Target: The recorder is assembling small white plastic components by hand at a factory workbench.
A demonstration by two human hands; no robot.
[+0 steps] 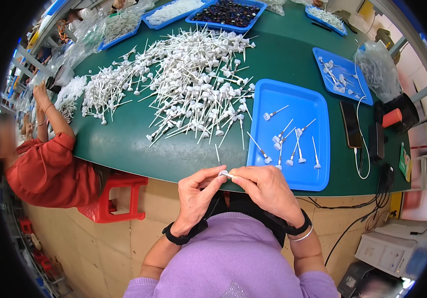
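Beyond both hands, white pump-tube pile [183,84] beside blue tray [293,99]

Counts by kind. Blue trays: six in all, namely the near tray [317,107] bearing about ten white stemmed parts [293,144], a second tray [343,74] at right, and four along the far edge. Loose white parts [193,84] on the green table [124,144]: too many to count. Red stools [116,196]: one. Phones [351,124]: one.
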